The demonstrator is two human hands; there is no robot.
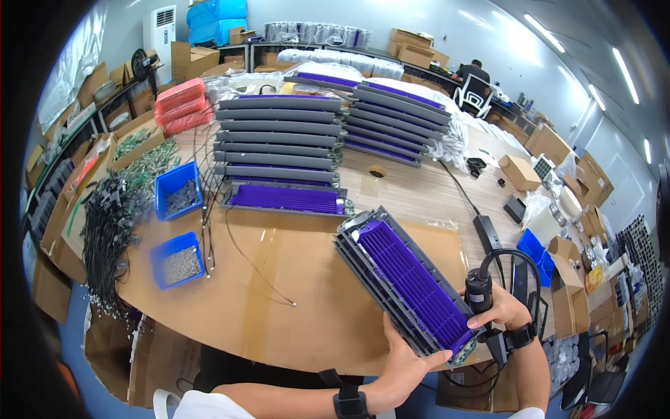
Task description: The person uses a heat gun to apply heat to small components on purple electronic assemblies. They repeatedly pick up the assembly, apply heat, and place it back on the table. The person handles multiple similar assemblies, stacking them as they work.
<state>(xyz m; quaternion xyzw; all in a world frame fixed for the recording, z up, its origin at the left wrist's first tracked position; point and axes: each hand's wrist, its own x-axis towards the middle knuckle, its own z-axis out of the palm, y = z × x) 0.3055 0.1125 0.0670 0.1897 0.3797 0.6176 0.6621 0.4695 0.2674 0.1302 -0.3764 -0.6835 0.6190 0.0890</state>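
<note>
A long dark grey housing with a purple slatted panel (412, 286) is held tilted above the table's near right edge. My left hand (405, 363) grips its near end from below, thumb on the rim beside a small green circuit board (460, 355). My right hand (504, 311) is closed around a black corded cylindrical tool (479, 292) that looks like an electric screwdriver, and its thumb rests on the housing's right edge. The tool's tip is hidden. A black cable (520, 255) loops from its top to the right. Both wrists wear black straps.
Stacked grey and purple housings (279, 140) stand at the back, with a second stack (398, 119) beside them. Blue bins (178, 188) of small parts, black wires (105, 230) and circuit boards (160, 157) lie left. A power strip (486, 232) and cartons (520, 172) are right.
</note>
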